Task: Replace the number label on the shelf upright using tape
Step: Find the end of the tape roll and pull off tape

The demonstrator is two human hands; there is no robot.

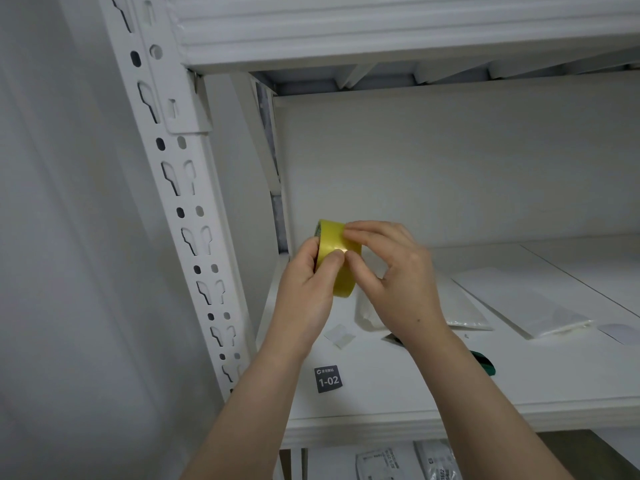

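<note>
A yellow tape roll (337,252) is held up in front of the shelf. My left hand (308,289) grips it from the left, thumb pressed on its outer face. My right hand (394,278) touches the roll's face with its fingertips and thumb, as if picking at the tape's end. A dark grey label reading 1-02 (328,379) lies flat on the white shelf board (381,389) below my hands. The white slotted shelf upright (194,216) stands to the left, with no label visible on it.
A small white paper scrap (340,336) lies on the shelf board near the label. Flat white plastic bags (519,303) rest to the right. A green object (485,363) shows behind my right forearm. Packaged items (408,462) sit on the shelf below.
</note>
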